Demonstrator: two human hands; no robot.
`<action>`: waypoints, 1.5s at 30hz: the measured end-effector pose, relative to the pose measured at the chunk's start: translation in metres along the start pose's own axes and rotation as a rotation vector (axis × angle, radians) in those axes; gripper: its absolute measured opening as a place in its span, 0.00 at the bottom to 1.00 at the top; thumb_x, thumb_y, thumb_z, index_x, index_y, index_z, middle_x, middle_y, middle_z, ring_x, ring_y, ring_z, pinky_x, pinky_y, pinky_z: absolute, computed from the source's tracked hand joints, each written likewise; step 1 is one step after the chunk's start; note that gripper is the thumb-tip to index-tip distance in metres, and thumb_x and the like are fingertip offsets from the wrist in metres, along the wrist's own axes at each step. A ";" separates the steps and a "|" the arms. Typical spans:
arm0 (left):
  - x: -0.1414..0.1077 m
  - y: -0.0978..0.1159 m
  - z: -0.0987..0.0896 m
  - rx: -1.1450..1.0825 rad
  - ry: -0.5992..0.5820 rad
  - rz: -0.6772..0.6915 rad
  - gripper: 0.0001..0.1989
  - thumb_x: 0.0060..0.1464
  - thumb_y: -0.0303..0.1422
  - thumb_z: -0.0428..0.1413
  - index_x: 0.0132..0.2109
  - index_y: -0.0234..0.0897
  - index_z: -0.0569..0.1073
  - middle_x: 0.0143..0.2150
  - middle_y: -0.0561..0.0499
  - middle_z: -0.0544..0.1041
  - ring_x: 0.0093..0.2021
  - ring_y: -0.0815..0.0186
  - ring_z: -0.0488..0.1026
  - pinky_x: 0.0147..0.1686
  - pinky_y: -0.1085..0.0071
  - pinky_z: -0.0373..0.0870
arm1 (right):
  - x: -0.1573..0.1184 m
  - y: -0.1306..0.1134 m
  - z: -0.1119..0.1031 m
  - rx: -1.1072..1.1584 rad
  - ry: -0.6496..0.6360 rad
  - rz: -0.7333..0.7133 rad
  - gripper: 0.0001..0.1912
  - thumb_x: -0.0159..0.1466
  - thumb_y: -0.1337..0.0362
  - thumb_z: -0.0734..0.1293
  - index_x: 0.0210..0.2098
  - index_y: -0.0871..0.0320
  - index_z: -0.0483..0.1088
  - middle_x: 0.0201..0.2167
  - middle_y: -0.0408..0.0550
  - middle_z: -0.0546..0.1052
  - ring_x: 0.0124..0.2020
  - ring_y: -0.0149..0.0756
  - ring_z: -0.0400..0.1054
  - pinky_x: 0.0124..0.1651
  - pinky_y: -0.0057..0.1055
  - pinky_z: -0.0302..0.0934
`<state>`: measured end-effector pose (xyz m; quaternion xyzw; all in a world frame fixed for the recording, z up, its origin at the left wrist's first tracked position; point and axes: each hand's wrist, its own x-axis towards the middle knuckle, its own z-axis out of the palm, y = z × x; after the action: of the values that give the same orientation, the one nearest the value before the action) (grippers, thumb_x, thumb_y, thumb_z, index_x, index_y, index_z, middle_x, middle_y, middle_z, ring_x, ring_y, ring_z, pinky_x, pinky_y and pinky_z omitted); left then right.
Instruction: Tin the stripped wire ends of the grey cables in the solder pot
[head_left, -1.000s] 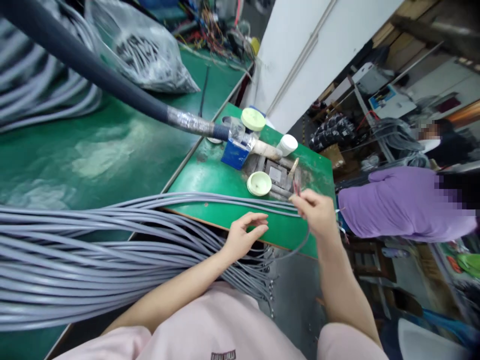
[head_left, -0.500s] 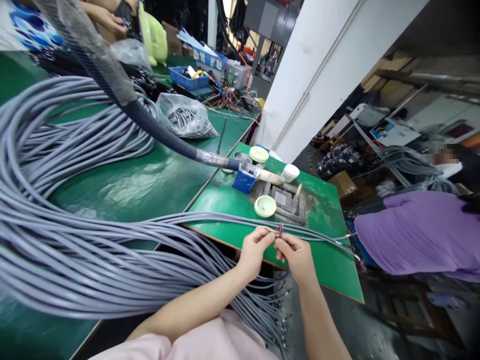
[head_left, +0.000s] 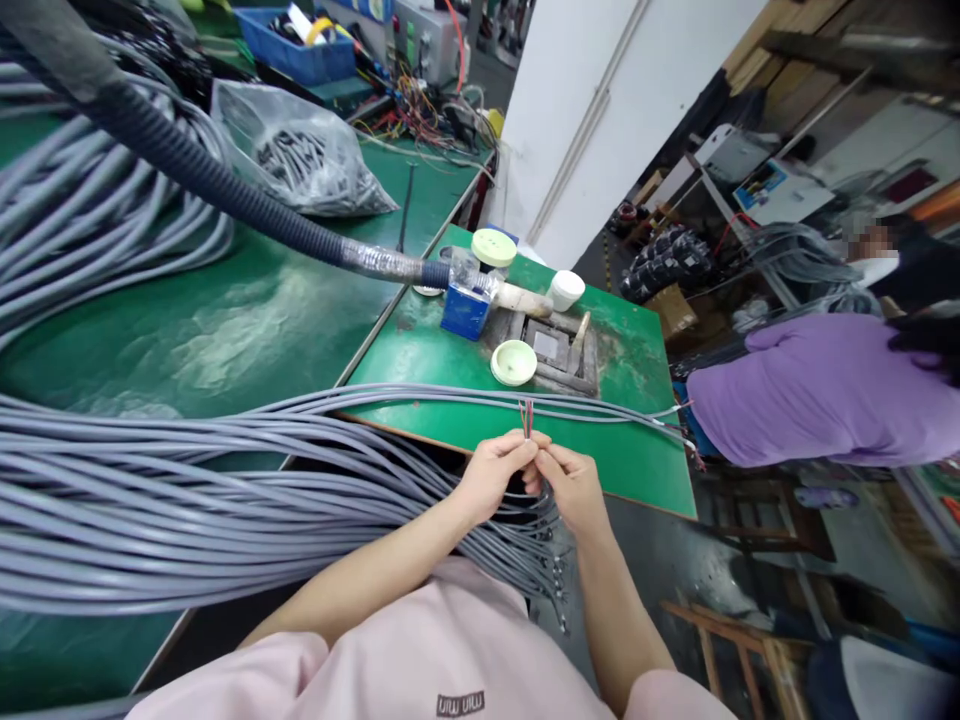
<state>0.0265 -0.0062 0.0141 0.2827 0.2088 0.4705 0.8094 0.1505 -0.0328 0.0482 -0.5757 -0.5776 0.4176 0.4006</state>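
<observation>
Thin red and dark wires (head_left: 527, 418) fan upward from between my fingertips at the table's near edge. My left hand (head_left: 495, 472) pinches them from the left. My right hand (head_left: 570, 480) is closed at the same spot, its thumb and fingers against the wires' base. Just beyond, several grey cables (head_left: 450, 393) run across the green table (head_left: 420, 425), their stripped ends at its right side. A large bundle of grey cables (head_left: 247, 520) sweeps in from the left, and its ends hang below my hands.
A ribbed hose (head_left: 247, 205) reaches over to a blue box (head_left: 465, 312). Near it are a pale green dish (head_left: 514, 362), a white cup (head_left: 567, 290) and a soiled metal frame (head_left: 559, 355). A plastic bag (head_left: 300, 150) lies farther back. A person in purple (head_left: 795, 395) is at right.
My view has shifted, so the table appears higher and farther left. The wires, bunched between my fingers before, now stand upright and spread above my fingertips.
</observation>
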 end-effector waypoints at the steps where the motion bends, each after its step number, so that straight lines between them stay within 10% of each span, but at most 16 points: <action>1: -0.001 0.001 -0.001 0.075 0.050 0.053 0.16 0.48 0.42 0.62 0.38 0.32 0.79 0.26 0.51 0.73 0.26 0.69 0.70 0.31 0.69 0.67 | 0.000 -0.004 -0.003 -0.104 0.013 -0.061 0.15 0.63 0.57 0.63 0.24 0.58 0.72 0.21 0.44 0.74 0.23 0.32 0.67 0.27 0.29 0.62; 6: -0.001 0.008 -0.002 0.397 0.144 0.179 0.13 0.49 0.42 0.61 0.32 0.36 0.81 0.28 0.50 0.73 0.33 0.67 0.68 0.39 0.69 0.65 | 0.006 -0.026 -0.010 -0.469 0.260 -0.321 0.09 0.62 0.60 0.65 0.28 0.55 0.73 0.26 0.45 0.74 0.31 0.35 0.67 0.37 0.33 0.63; 14: -0.003 0.000 -0.007 0.458 0.065 0.220 0.14 0.50 0.41 0.60 0.26 0.35 0.78 0.27 0.50 0.72 0.35 0.65 0.68 0.41 0.69 0.65 | 0.022 -0.038 0.006 -0.437 0.261 -0.456 0.07 0.62 0.64 0.66 0.28 0.55 0.73 0.26 0.45 0.76 0.30 0.34 0.67 0.36 0.33 0.63; 29: -0.004 0.010 -0.012 -0.257 0.146 -0.178 0.19 0.38 0.40 0.69 0.34 0.30 0.77 0.25 0.50 0.76 0.24 0.72 0.71 0.28 0.75 0.71 | 0.017 -0.022 -0.016 -0.460 0.197 -0.624 0.07 0.62 0.67 0.66 0.37 0.51 0.76 0.29 0.45 0.79 0.30 0.36 0.71 0.36 0.38 0.64; 36: 0.000 0.015 -0.017 -0.428 0.105 -0.207 0.15 0.43 0.36 0.67 0.36 0.32 0.75 0.26 0.54 0.74 0.24 0.76 0.71 0.28 0.79 0.71 | 0.013 -0.011 -0.023 -0.647 -0.040 -0.858 0.21 0.62 0.70 0.64 0.54 0.48 0.69 0.51 0.49 0.75 0.53 0.41 0.66 0.51 0.43 0.64; 45: -0.003 0.021 -0.014 -0.110 0.078 -0.089 0.22 0.48 0.48 0.61 0.40 0.31 0.77 0.30 0.47 0.77 0.29 0.68 0.73 0.33 0.70 0.72 | 0.034 -0.014 -0.017 -0.500 0.154 -0.901 0.16 0.64 0.65 0.63 0.51 0.48 0.71 0.44 0.48 0.79 0.50 0.42 0.68 0.51 0.45 0.65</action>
<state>0.0033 0.0034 0.0173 0.2099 0.2263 0.4552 0.8352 0.1609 0.0015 0.0665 -0.3771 -0.8190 0.0094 0.4323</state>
